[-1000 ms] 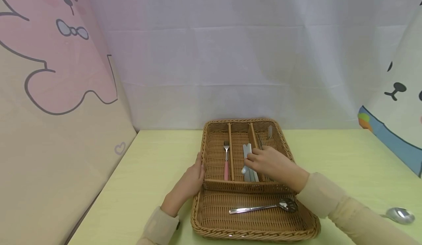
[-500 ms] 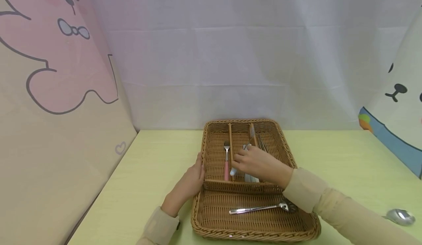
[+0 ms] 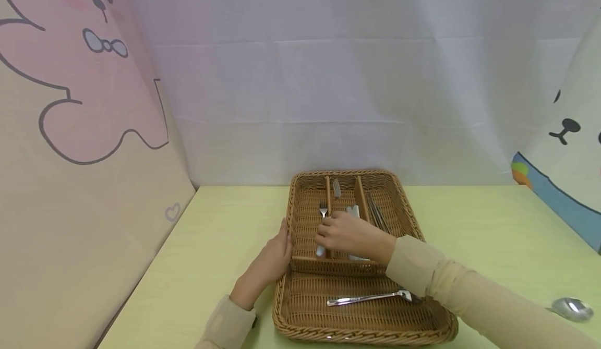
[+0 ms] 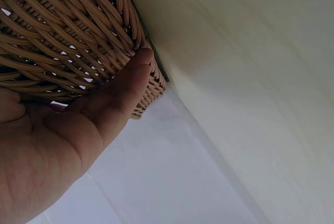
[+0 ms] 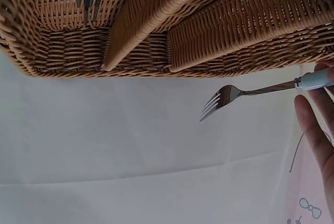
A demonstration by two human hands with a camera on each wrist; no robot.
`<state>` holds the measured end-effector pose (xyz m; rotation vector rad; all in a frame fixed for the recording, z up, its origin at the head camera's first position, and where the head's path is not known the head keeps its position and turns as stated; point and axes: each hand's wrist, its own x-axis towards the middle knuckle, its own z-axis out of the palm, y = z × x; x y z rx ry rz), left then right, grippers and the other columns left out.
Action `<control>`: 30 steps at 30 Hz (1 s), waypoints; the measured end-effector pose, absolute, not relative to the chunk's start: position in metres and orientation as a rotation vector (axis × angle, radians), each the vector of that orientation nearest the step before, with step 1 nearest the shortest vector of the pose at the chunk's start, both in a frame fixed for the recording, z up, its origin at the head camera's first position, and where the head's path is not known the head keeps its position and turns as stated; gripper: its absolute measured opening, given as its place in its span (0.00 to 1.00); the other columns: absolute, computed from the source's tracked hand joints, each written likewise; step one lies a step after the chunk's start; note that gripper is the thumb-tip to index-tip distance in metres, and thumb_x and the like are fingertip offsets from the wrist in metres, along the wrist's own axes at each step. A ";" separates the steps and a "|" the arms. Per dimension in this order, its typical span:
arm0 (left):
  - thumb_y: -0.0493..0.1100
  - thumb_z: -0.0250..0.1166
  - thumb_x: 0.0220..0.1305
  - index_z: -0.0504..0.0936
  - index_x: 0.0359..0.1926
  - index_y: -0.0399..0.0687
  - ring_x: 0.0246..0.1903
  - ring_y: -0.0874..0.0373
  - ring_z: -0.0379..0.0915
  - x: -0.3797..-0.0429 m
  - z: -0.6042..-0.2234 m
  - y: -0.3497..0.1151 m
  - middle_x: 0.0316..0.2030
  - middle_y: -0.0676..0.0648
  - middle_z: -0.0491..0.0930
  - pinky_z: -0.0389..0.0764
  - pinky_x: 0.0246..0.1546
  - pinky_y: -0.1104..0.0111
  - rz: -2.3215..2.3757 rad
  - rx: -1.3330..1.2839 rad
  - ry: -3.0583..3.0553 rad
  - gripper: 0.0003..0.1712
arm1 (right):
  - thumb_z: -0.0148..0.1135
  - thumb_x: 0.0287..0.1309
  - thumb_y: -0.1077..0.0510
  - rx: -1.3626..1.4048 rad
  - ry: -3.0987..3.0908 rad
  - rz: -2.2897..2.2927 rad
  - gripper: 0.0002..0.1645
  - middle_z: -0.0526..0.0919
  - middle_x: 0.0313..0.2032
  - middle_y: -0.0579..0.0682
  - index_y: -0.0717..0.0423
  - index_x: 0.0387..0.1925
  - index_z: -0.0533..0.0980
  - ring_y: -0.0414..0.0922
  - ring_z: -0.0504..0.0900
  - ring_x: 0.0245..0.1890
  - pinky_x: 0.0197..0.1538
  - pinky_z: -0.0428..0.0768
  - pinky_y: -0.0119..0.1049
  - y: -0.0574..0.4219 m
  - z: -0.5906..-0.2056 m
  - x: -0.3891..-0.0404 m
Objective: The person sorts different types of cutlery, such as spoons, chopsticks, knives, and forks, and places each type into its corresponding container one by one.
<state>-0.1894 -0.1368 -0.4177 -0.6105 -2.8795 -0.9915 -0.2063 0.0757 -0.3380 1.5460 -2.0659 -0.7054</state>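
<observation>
My right hand pinches a fork by its light blue handle, over the left divider of the brown wicker cutlery basket. In the right wrist view the tines point away from the fingers. Beneath the hand, in the left compartment, lies another fork, its pink handle mostly covered. Pale, flat-ended pieces in the middle compartment are partly hidden by the same hand. Against the basket's outer left wall rests my left hand, its fingers straight along the weave, as the left wrist view shows.
Slim dark metal utensils lie in the right compartment. A long-handled metal utensil lies in the front compartment, its head partly behind the right sleeve. A metal spoon is on the table at right. A white curtain hangs behind.
My right hand has moved left with the blue-handled fork, from the right divider across the middle compartment to the left one. The left hand has stayed against the basket.
</observation>
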 end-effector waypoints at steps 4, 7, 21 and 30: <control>0.38 0.33 0.72 0.35 0.66 0.25 0.12 0.61 0.59 -0.190 -0.417 -0.137 0.21 0.47 0.67 0.76 0.20 0.66 -0.982 -0.611 -2.898 0.30 | 0.60 0.52 0.53 1.568 -2.088 -0.718 0.11 0.83 0.38 0.38 0.44 0.39 0.77 0.37 0.78 0.39 0.41 0.79 0.28 0.069 -0.340 -0.209; 0.38 0.34 0.72 0.36 0.66 0.24 0.11 0.64 0.55 -0.190 -0.416 -0.136 0.20 0.50 0.65 0.72 0.16 0.69 -0.961 -0.613 -2.896 0.29 | 0.57 0.53 0.50 1.573 -2.109 -0.739 0.12 0.83 0.39 0.38 0.43 0.40 0.77 0.37 0.78 0.39 0.41 0.78 0.28 0.064 -0.342 -0.211; 0.38 0.34 0.72 0.36 0.66 0.24 0.10 0.63 0.54 -0.190 -0.417 -0.136 0.20 0.49 0.64 0.72 0.16 0.68 -0.960 -0.596 -2.910 0.30 | 0.59 0.53 0.52 1.612 -2.177 -0.792 0.12 0.84 0.38 0.37 0.42 0.41 0.79 0.34 0.78 0.37 0.41 0.79 0.29 0.048 -0.358 -0.224; 0.39 0.34 0.72 0.37 0.66 0.24 0.20 0.56 0.69 -0.190 -0.416 -0.136 0.28 0.38 0.74 0.79 0.27 0.60 -0.936 -0.581 -2.906 0.30 | 0.59 0.53 0.54 1.616 -2.262 -0.768 0.12 0.83 0.39 0.36 0.41 0.41 0.79 0.33 0.77 0.38 0.39 0.78 0.27 0.044 -0.367 -0.231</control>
